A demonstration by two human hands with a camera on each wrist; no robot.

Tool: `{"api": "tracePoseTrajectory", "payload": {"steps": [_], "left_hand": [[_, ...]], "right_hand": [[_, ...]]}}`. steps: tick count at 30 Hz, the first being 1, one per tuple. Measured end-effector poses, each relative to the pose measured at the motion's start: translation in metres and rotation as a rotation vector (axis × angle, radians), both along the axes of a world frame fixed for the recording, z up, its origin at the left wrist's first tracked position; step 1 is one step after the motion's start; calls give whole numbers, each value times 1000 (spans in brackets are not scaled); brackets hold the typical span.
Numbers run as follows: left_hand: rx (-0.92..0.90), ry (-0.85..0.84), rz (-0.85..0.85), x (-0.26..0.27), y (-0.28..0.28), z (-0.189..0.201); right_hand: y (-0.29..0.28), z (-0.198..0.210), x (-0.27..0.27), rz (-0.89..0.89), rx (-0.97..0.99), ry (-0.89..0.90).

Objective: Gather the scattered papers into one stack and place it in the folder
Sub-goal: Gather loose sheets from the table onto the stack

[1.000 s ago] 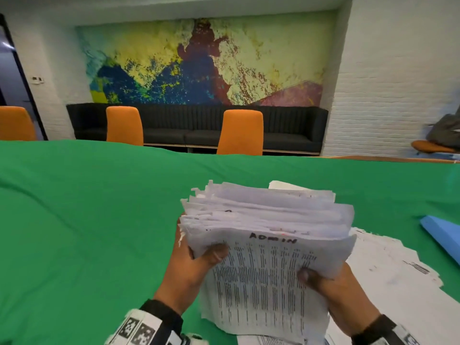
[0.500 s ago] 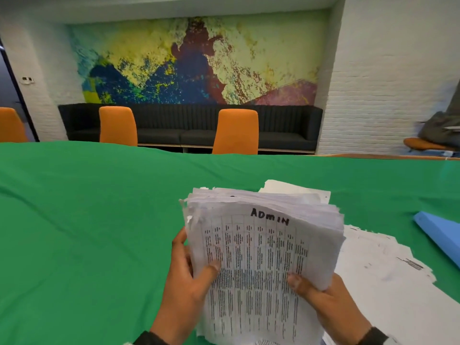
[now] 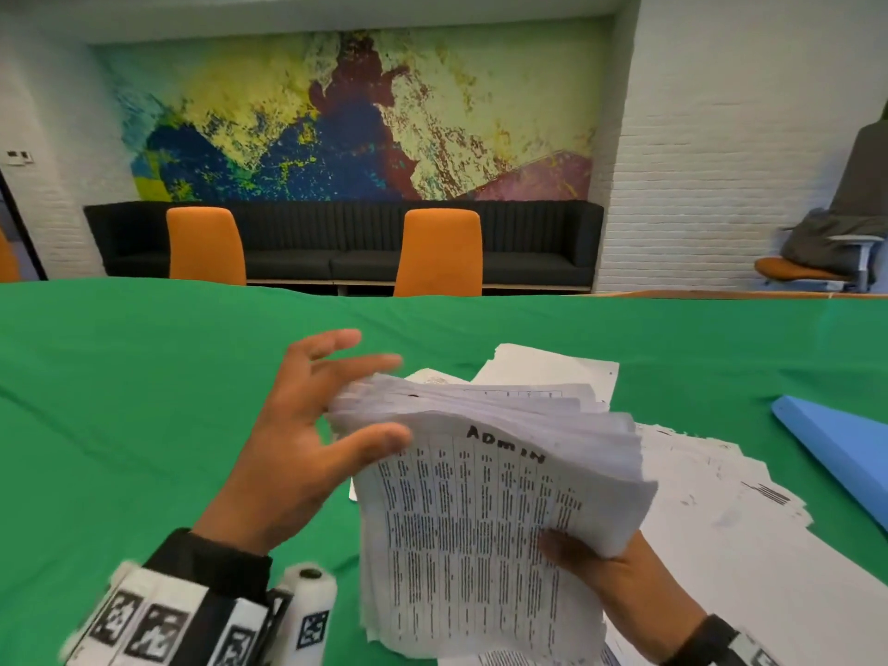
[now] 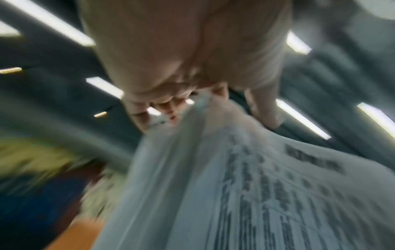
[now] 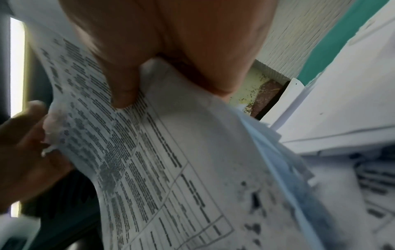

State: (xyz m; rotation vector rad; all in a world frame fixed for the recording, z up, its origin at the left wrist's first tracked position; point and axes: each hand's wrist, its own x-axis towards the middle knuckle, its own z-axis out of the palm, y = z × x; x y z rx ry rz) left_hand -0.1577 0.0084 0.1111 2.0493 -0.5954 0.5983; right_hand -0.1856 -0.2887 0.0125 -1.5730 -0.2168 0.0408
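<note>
nearest: right hand [image 3: 620, 576] clamped on the lower right corner of the paper stack [image 3: 485, 502], thumb across the printed top sheet marked "admin", fingers hidden behind. held up off the green tablecloth [image 3: 144, 401], tilted, top edges fanned and ragged. beside it, left hand [image 3: 298, 439] spread wide, fingers straight, thumb [image 3: 379, 437] and fingertips just brushing the stack's upper left corner, gripping nothing (left wrist view too blurred to add much).

probably the squaring step. to do well: keep the right grip firm but low, so the sheets can slide; bring the flat left palm against the left edge and pat the loose corners in; then stand the stack on its bottom edge on the cloth and tap until the edges line up. best not to squeeze hard, since the torn, soft corners would likely crumple rather than slide. risk of the fanned top sheets slipping out while only one hand holds.

further out: loose papers [image 3: 721, 521] lying flat on the cloth under and to the right of the stack, plus more sheets [image 3: 548, 370] beyond it, so gathering seems unfinished. blue folder [image 3: 845, 444] at the right edge, apart from the stack, nothing seen in it.

count: two hands, one held stack (sheets too many to count), two patches of loose sheets, one folder in view, two orange chairs [image 3: 439, 252] behind the table, a third orange seat far right, one dark sofa [image 3: 336, 237], one mural.
</note>
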Motion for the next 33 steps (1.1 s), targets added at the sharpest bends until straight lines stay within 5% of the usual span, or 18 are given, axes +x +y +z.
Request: {"api": "tracePoseTrajectory", "payload": {"steps": [3,5,8,11,14,20,26,29,33], "left_hand": [[-432,390,-210,-7,3,-39],[-421,530,-228,-12,-7,-66],[-465,497,-116,-20,-33,-85],[-536,291,69,-22,-56,-80],[-600,329,52,-19,-59,-83],[-588,606,-56,-12,-41,-105],[-438,511,-62,7,-54,-62],[-362,523,-57,44,-61,-25],[-235,591,71,103,-49,-11]], "right_hand": [[-4,-2,0,-18,82,30],[-5,-1,1,-22,135,61],[2,0,1,-101,111,28],[15,6,-3,-161,4,-92],[18,3,-5,-131,-45,-96],[-3,-10,4,19,38,49],[-25,19,29,-161,-353,-111],[-68,40,57,-347,-156,-31],[-137,16,69,-478,148,265]]}}
